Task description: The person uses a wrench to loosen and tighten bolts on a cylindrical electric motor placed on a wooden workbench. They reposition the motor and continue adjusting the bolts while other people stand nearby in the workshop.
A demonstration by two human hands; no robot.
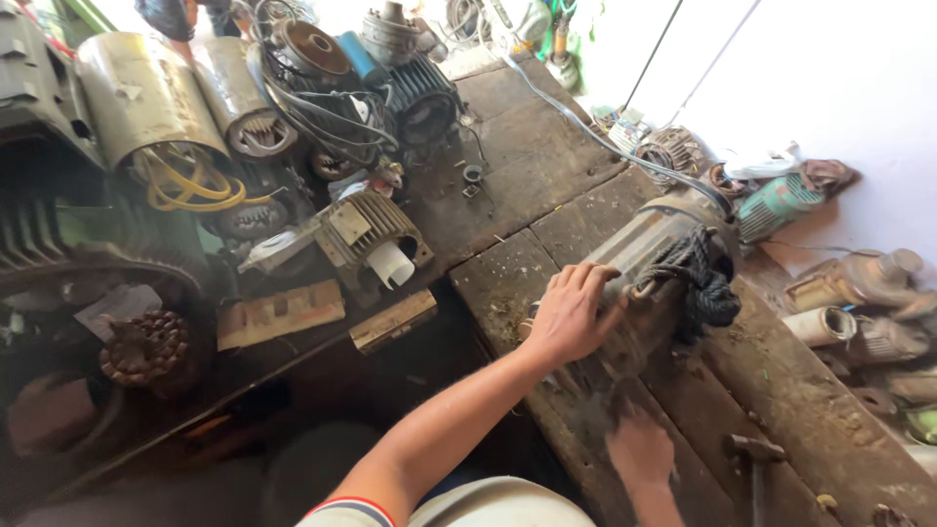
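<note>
The left hand (571, 314) lies with fingers spread wide and flat on the grey motor casing (652, 263), which rests on the wooden workbench (547, 176) at about three o'clock from the middle of the view. The right hand (639, 449), at five o'clock, is blurred low against the casing, and whether its fingers grip anything cannot be told. A dark coiled rope (705, 285) hangs off the casing's three o'clock side, and a hammer (756, 454) lies just beyond the right hand.

The worktop (547, 176) is rough, grimy dark wood, the motor housing (644, 244) on it dull scuffed metal wrapped in frayed dark fibre rope (708, 288), and the hammer (753, 451) near its front edge matt, rusty metal.
</note>
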